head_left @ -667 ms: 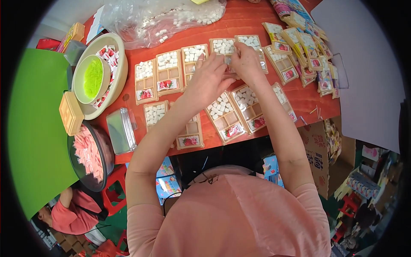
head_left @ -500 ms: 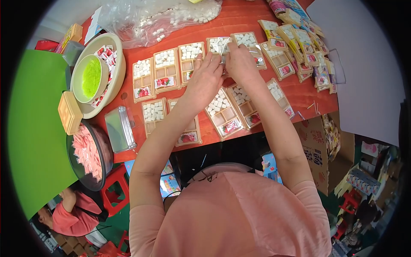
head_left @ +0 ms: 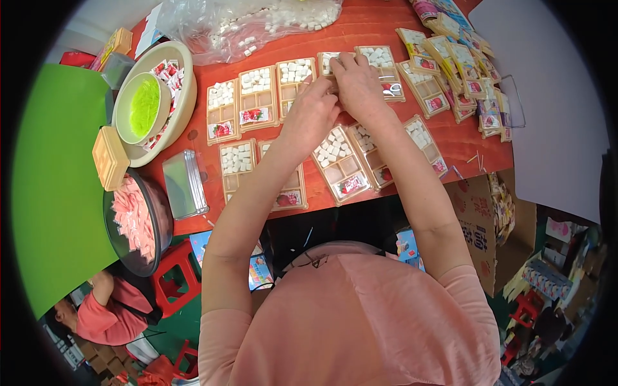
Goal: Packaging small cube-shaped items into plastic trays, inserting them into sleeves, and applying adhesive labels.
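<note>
Both my hands are over a beige compartment tray (head_left: 326,60) in the back row, holding white marshmallow-like pieces. My left hand (head_left: 313,110) has its fingers bent against the near left side of this tray. My right hand (head_left: 358,85) reaches across its upper right part, fingers curled down on it. My palms and fingers hide most of the tray and any lid on it. Beside it stand a filled tray (head_left: 380,58) on the right and another filled tray (head_left: 296,69) on the left. A nearer tray (head_left: 335,148) holds white pieces and a strawberry-printed sachet (head_left: 351,185).
Clear plastic lids (head_left: 185,185) are stacked at the left. A large cream basin (head_left: 188,96) holds sachets and a bowl of green shreds (head_left: 145,110). Below is a bowl of pink packets (head_left: 135,222). A bag of white pieces (head_left: 225,29) lies behind; packed trays (head_left: 454,61) pile up right.
My right fingers, bunched around a clear lid half a second ago, now reach farther over the tray and lie more spread. My left fingers have bent more. The whole view has shifted slightly.
</note>
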### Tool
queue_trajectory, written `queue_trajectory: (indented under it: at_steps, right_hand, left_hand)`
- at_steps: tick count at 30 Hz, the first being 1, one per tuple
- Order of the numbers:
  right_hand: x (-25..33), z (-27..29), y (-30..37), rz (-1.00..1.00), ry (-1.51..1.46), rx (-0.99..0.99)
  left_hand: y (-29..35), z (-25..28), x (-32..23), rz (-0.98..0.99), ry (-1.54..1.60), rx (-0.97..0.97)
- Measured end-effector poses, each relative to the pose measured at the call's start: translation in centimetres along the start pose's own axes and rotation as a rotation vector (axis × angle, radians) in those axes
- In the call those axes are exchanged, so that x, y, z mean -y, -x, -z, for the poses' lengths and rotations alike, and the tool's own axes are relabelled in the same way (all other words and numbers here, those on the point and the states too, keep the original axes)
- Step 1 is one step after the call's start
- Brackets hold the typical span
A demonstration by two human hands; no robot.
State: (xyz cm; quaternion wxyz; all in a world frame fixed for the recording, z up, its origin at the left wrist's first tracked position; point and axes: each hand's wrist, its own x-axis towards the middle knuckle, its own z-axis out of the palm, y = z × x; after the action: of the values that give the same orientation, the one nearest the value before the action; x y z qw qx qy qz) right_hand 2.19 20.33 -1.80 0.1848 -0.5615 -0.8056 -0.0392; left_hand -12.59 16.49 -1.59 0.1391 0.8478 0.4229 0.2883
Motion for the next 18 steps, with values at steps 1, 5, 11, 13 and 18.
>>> queue_trajectory:
  at_steps: [1, 5, 11, 13, 18]
  right_hand:
    - [0.2, 0.0, -0.1, 0.004, -0.012, 0.002]
    - [1.3, 0.4, -0.8, 0.043, 0.130, 0.134]
    - [0.0, 1.3, -1.4, 0.024, 0.019, 0.263]
    - [0.5, 2.8, -1.8, -0.094, -0.015, 0.271]
    - [9.2, 3.2, -1.0, -0.015, -0.669, 0.177]
  left_hand:
    - [0.5, 0.2, 0.2, -0.009, 0.029, -0.091]
    - [3.4, 3.5, 1.1, 0.108, 0.028, -0.259]
    - [11.3, 10.1, 0.4, 0.362, -0.034, -0.390]
    - [15.1, 12.0, 0.6, 0.418, -0.125, -0.402]
    - [22.3, 12.5, 1.1, 0.671, -0.645, -0.386]
